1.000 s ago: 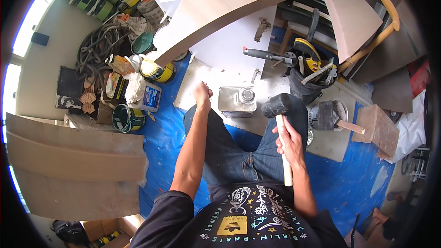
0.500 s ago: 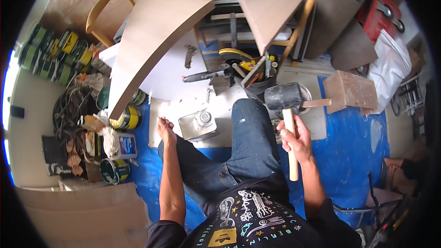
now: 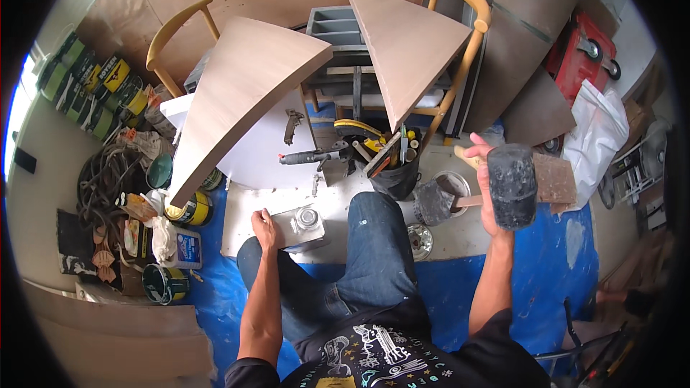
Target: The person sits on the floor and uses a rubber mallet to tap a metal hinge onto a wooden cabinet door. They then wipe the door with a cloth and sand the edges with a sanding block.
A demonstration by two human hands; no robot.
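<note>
My right hand (image 3: 486, 176) is closed around a mallet's pale wooden handle (image 3: 467, 156), raised at the right with the black rubber head (image 3: 512, 187) toward me. My left hand (image 3: 265, 228) has its fingers curled on the left edge of a square metal can (image 3: 297, 226) with a round cap, between my knees on a pale board (image 3: 238, 232). A small round metal tin (image 3: 420, 243) lies right of my knee. Behind my right hand are a white bucket (image 3: 460, 184) and a dark scraper (image 3: 431, 197).
Two tapered wooden panels (image 3: 251, 65) (image 3: 402, 36) lean by wooden chairs (image 3: 476, 3). Paint cans (image 3: 126, 93) and coiled hose (image 3: 100, 179) crowd the left. A tool bucket (image 3: 394, 179) stands ahead. Blue sheeting (image 3: 445, 291) covers the floor. A red trolley (image 3: 575, 50) stands back right.
My right hand has raised the mallet and moved right, turning its head toward me. My left hand has moved onto the edge of the metal can. The camera view has shifted.
</note>
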